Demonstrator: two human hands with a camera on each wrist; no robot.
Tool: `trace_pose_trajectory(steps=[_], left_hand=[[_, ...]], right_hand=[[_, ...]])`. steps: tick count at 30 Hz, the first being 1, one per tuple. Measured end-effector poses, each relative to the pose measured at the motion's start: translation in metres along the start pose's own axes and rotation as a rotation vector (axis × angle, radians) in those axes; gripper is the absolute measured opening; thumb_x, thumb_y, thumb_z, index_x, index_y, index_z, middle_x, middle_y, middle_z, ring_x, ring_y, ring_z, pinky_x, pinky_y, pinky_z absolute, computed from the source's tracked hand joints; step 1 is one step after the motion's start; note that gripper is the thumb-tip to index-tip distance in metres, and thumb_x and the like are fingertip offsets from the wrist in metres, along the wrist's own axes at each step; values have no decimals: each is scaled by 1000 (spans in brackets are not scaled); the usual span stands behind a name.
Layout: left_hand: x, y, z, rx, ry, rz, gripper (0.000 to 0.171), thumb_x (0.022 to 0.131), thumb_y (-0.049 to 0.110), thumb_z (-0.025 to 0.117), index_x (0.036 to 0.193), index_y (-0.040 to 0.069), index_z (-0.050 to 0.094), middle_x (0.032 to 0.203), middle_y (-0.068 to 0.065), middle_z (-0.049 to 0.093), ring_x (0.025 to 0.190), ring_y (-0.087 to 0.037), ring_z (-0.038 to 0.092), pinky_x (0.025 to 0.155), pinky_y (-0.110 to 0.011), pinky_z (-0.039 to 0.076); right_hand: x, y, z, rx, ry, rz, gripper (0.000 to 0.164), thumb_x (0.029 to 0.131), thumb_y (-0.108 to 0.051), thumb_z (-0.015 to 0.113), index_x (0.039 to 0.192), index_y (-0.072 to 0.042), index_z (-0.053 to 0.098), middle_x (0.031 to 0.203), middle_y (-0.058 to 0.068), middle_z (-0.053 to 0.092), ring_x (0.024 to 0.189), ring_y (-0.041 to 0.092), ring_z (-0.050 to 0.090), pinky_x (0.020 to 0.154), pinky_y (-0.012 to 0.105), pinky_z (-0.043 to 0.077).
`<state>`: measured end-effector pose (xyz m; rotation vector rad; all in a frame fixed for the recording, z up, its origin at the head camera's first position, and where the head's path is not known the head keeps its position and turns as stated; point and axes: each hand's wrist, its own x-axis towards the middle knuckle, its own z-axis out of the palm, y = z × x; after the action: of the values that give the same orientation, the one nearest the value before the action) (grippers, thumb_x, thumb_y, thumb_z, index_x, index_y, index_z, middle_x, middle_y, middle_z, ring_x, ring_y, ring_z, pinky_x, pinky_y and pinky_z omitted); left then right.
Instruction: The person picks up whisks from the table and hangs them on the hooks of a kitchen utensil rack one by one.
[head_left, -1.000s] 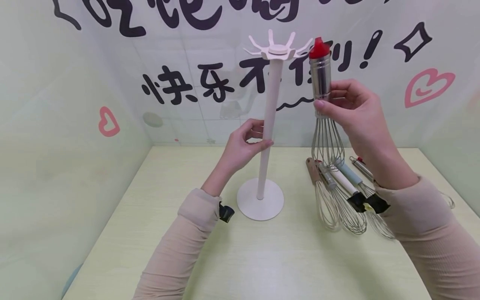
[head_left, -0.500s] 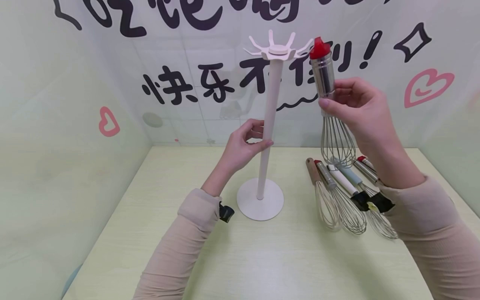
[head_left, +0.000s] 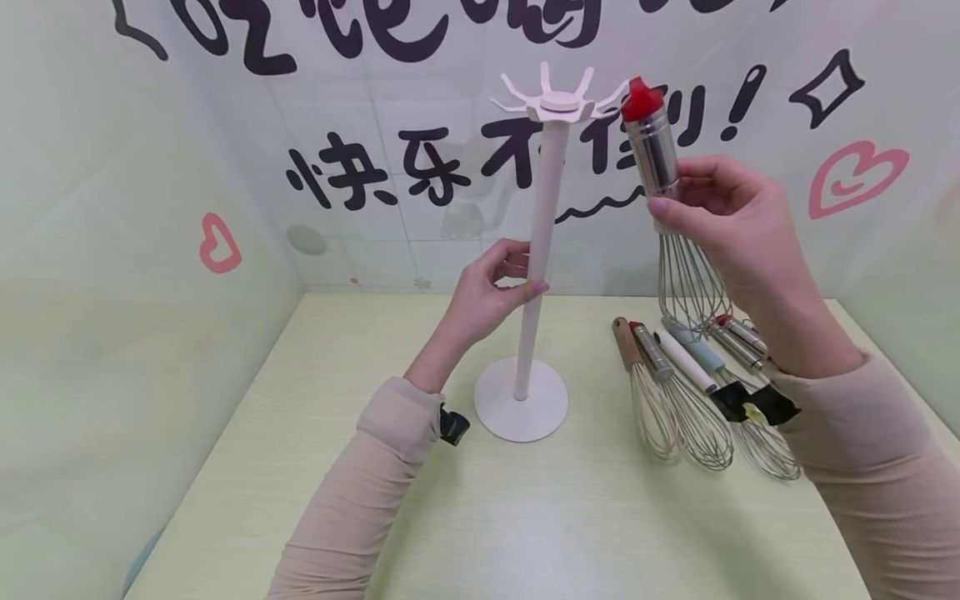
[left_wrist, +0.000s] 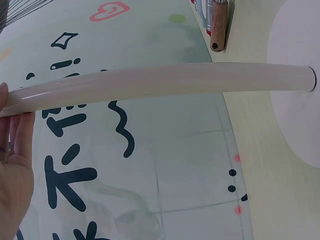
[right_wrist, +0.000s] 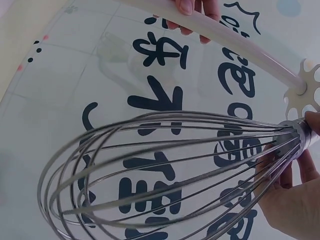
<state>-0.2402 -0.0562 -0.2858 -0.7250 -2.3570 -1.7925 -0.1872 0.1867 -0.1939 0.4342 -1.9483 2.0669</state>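
Note:
My left hand (head_left: pixel 491 287) grips the pole of a white stand (head_left: pixel 542 225), thumb in front and fingers behind. A ring of upturned hooks (head_left: pixel 558 102) tops the stand, and its round base (head_left: pixel 521 421) rests on the table. With my right hand (head_left: pixel 738 221) I pinch a steel whisk (head_left: pixel 652 150) low on its handle, thumb on the near side. The whisk hangs wires down, leaning a little, and its red end cap (head_left: pixel 641 100) is right beside the hooks on the right. In the right wrist view the wire loops (right_wrist: pixel 165 170) fill the foreground.
Several whisks lie on the table (head_left: pixel 480 517) to the right of the stand, among them one with a wooden handle (head_left: pixel 624 343) and one with a white handle (head_left: pixel 686 362). Printed wall sheeting (head_left: pixel 420 233) stands behind the table and along its sides.
My right hand has shifted slightly to the right, and the whisk's wire end has swung right, so it tilts more. Its red cap stays near the hooks. My left hand keeps its place on the pole.

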Motion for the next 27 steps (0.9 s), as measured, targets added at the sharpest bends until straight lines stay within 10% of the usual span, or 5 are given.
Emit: trace_pose_trajectory(steps=[27], left_hand=[[-1,2,1,1,1,-3,39,85,5,69,122,6,58,109,-16,65,101,-26,66,87,-33,57]], right_hand=[[-2,-3,2,-199,-21,7,35,80,-4,74,114,-11,69,93,-3,66,84,12,59,70,11,53]])
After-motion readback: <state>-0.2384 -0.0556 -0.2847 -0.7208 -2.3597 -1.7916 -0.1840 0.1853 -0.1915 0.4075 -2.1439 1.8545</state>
